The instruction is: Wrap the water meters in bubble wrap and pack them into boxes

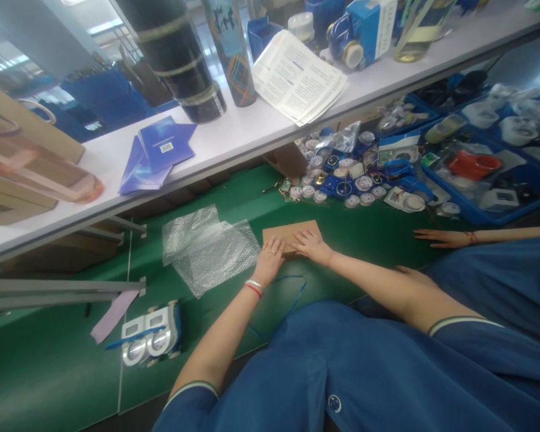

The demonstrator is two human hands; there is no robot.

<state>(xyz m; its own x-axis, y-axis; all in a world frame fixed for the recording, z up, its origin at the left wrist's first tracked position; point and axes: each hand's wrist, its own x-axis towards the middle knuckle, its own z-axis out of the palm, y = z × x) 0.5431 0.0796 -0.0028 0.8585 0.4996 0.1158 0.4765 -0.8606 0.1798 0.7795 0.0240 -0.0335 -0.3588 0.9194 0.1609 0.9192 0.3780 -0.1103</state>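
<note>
A small brown cardboard box [290, 230] lies closed on the green work surface in front of me. My left hand [271, 257] rests on its near left corner with the fingers stretched over the top. On the box's right part lies my right hand [312, 246], flat, its fingers spread. The inside of the box is hidden. Just left of it are clear bubble-wrap bags [216, 249], loosely overlapping. A thin blue cord [297, 294] curves over the surface near my left wrist.
Two white and blue meters [150, 336] sit at lower left beside a pink strip [114, 315]. Many meter parts [355, 174] and blue bins [486, 216] are at the right. A shelf [234, 135] holds leaflets, papers and bottles. A co-worker's hand [443, 238] rests at the right.
</note>
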